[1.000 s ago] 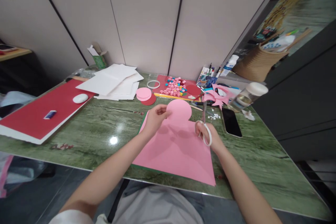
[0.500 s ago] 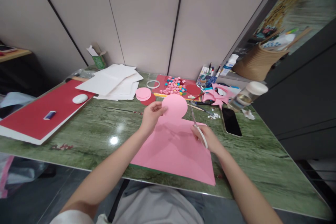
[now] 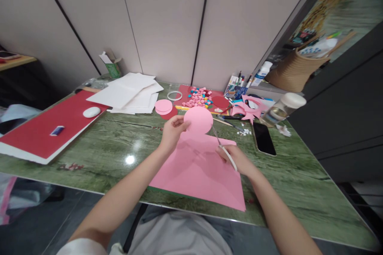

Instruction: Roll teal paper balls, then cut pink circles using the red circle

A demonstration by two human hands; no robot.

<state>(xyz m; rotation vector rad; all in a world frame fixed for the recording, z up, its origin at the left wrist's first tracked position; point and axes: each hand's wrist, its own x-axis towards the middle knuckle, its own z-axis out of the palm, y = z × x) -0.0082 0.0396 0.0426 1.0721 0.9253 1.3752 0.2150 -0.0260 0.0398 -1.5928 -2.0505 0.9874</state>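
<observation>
Between the thumb and fingers of my left hand is the left edge of a round pink paper disc, held up above the table. My right hand is closed around white-handled scissors. Their blades point up and left, with the tips at the disc's lower right edge. Whether the blades touch the paper I cannot tell. Below both hands a large pink sheet lies flat near the table's front edge, with a curved cut in its far side.
Behind the disc are a pile of small coloured pieces and smaller pink discs. Pink scraps, a phone and a clear bottle stand or lie right. White sheets and a red board lie left.
The scissors have swung left, bringing their tips to the disc's edge. My left hand and the disc have barely moved.
</observation>
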